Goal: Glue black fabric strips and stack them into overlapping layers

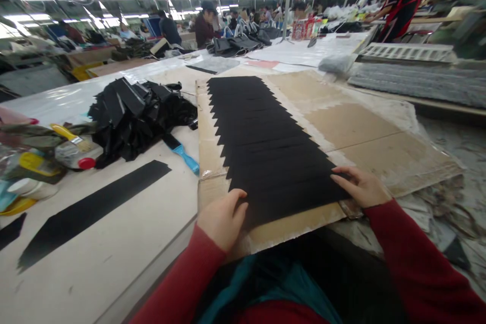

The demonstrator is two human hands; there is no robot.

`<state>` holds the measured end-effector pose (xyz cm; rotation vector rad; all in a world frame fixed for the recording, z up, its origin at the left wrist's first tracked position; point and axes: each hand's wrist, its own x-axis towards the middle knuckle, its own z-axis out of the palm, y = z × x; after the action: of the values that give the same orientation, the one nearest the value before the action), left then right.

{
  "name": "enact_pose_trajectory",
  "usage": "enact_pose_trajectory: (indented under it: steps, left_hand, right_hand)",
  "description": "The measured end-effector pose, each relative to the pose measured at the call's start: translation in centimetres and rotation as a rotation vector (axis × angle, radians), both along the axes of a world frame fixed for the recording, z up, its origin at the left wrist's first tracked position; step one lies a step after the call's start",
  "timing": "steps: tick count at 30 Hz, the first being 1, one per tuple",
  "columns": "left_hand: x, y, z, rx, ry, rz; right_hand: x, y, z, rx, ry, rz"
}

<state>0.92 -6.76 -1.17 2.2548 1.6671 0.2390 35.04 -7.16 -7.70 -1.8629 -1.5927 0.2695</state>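
Black fabric strips [266,131] lie overlapped in a long row on a cardboard sheet [292,228], their pointed ends making a zigzag down both sides. At the near end of the row, my left hand [224,215] pinches the left end of the closest strip between thumb and fingers. My right hand [359,186] has its thumb and fingers on that strip's right end, also in a pinch. Both hands rest low over the cardboard. To the left, a single black strip [94,207] lies flat on the table.
A heap of black strips [132,111] sits on the left of the table [148,233]. Beside it are a blue-handled brush [184,157], a yellow-handled brush [70,136] and a white tub [34,188]. A person in black and red [400,0] stands at the back right.
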Motion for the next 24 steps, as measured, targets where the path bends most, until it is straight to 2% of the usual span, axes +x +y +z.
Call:
enact_pose_trajectory:
  steps: [4, 10, 13, 16, 20, 24]
  left_hand:
    - [0.2, 0.0, -0.1, 0.011, 0.014, 0.007]
    - [0.1, -0.3, -0.4, 0.208, 0.031, -0.078]
    - [-0.2, -0.3, -0.6, 0.276, 0.017, -0.118]
    - [-0.3, -0.5, -0.7, 0.265, 0.003, -0.129]
    - [-0.4, -0.9, -0.6, 0.244, -0.015, -0.115]
    - [-0.7, -1.2, -0.7, 0.236, -0.023, -0.113]
  right_hand:
    - [0.6, 0.2, -0.3, -0.067, -0.054, 0.009]
    - [1.0, 0.2, -0.8, 0.220, -0.358, 0.105]
    - [0.8, 0.1, -0.5, 0.193, -0.331, 0.178]
    - [0.7, -0.1, -0.3, 0.171, -0.279, 0.233]
    - [1.1, -0.1, -0.5, 0.175, -0.279, 0.261]
    - [1.5, -0.2, -0.9, 0.113, -0.316, 0.248]
